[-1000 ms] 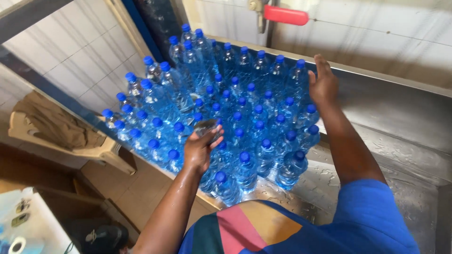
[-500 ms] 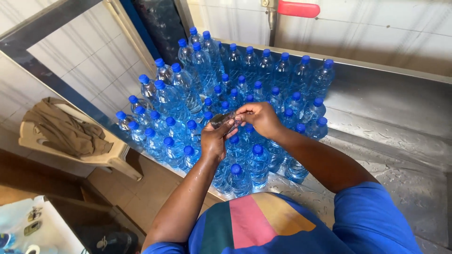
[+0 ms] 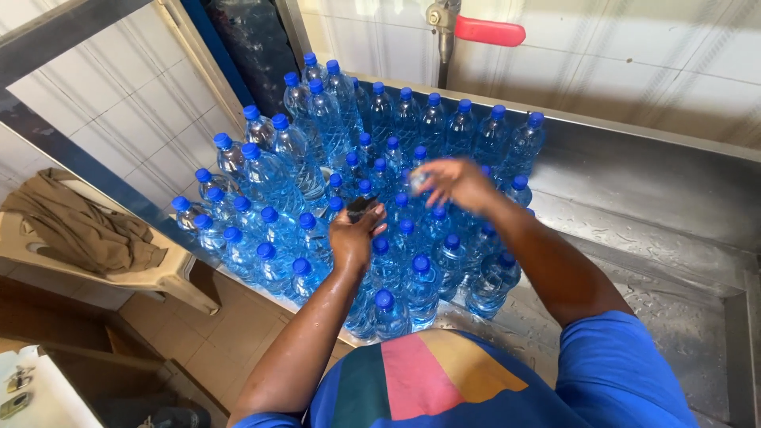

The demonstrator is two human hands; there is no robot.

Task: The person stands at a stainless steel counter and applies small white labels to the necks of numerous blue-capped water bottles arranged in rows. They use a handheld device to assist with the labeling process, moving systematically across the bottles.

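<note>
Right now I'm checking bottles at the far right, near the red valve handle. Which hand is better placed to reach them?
Probably the right hand: it hovers over the far bottles, toward the red valve handle. The left hand sits nearer the body, holding a small dark object.

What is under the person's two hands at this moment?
Blue-capped water bottles packed upright on a wet steel trough. The left hand has its grip on a small dark object, kind unclear. The right hand is blurred, hiding the caps directly below.

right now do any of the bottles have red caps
No, every water bottle in view on the steel counter has a blue cap.
</note>
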